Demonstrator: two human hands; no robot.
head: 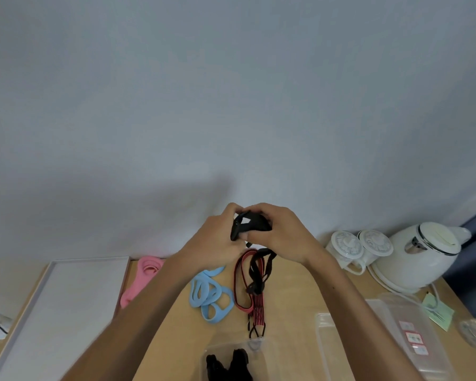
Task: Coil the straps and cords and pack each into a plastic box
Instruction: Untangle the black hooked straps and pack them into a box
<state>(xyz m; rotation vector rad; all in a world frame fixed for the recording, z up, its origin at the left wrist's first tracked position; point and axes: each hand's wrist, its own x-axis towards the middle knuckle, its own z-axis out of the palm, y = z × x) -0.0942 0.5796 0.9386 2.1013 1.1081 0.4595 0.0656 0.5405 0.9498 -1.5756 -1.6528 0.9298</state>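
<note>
Head view: the left hand [217, 239] and right hand [282, 232] both curl round a black strap [248, 225], bunched between them above the tabletop [289, 295]. Beneath lie a red-and-black cord [243, 284] and a blue strap [209, 294] (loosely looped). A clear plastic box [262, 351] stands nearer.

Black strap [249, 225] gripped between left hand [217, 240] and right hand [278, 232], held above bench [294, 284]; blue straps [210, 294] laid beneath.
</note>
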